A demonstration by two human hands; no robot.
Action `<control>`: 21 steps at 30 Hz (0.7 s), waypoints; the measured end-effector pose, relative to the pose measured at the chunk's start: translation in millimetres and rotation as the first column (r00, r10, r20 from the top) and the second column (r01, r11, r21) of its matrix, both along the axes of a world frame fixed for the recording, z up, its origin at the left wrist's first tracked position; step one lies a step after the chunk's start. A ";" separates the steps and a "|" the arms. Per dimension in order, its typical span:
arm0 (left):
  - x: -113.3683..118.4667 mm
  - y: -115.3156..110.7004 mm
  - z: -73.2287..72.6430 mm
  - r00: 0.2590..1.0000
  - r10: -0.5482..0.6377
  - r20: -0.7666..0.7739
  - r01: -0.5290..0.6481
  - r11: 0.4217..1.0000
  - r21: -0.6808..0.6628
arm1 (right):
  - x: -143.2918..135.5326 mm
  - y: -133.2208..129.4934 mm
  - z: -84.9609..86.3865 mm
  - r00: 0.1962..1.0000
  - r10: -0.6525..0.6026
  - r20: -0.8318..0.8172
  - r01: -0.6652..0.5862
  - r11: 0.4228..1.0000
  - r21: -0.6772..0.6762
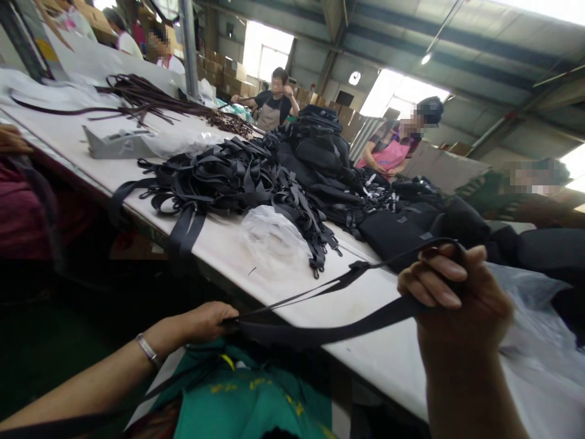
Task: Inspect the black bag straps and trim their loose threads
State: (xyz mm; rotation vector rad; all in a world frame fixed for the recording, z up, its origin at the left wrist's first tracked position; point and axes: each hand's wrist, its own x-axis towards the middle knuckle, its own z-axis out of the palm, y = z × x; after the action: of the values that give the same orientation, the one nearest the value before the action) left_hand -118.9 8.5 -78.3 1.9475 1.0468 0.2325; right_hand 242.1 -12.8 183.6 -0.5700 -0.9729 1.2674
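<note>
A black webbing strap stretches between my two hands, above the near edge of the white table. My left hand, with a silver bracelet at the wrist, is closed round one end of it. At the right, my raised right hand has its fingers curled round the other end. A dark buckle or slider shows on the strap's upper run. Beyond it lies a heap of black straps with metal snap hooks hanging at its near end.
A crumpled clear plastic bag lies before the strap heap. Black bags are piled behind it and to the right. Brown straps and a grey tray are on the left. Several co-workers, one in a pink apron, stand around the table.
</note>
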 end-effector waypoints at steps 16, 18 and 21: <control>-93.5 31.1 28.4 0.856 0.417 -0.306 -0.268 0.864 0.427 | 33.9 6.8 -59.5 0.759 0.153 0.632 0.176 0.887 -0.426; -108.3 36.8 48.5 0.845 0.501 -0.185 -0.369 0.798 0.476 | 37.7 2.2 -78.1 0.688 0.276 0.671 0.099 0.880 -0.465; -116.4 44.4 93.2 0.766 0.634 0.108 -0.587 0.623 0.517 | 31.3 -5.8 -113.7 0.540 0.443 0.716 -0.049 0.865 -0.499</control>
State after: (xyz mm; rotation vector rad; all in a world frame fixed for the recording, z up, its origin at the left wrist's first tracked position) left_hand -235.3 53.0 15.0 1.9909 1.8520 0.9145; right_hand 273.4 -18.6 69.9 -1.5159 -1.6065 1.5122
